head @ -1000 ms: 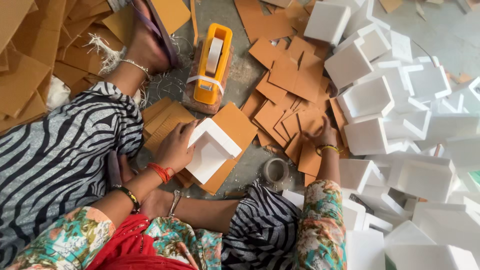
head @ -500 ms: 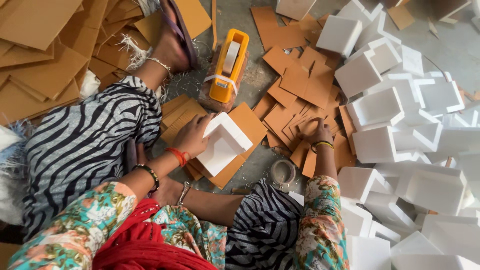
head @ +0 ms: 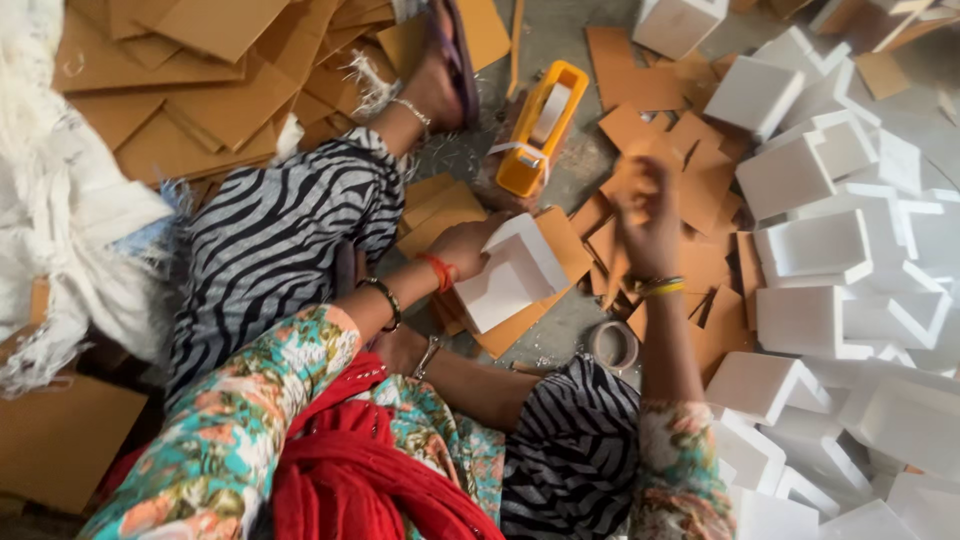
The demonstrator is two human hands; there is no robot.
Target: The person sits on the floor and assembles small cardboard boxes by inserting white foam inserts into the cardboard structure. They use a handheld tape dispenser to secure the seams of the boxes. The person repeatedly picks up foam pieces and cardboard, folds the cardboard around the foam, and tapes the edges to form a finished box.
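The left hand grips a white box over the floor. The blurred right hand seemingly pinches a brown card; a loose pinch could drop it.

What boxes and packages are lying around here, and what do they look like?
Open white box: held by the left hand, square and shallow.
White boxes: heaped on the right, square, open.
Brown cardboard pieces: piled top left, flat.
Yellow tape dispenser: top centre, oblong.
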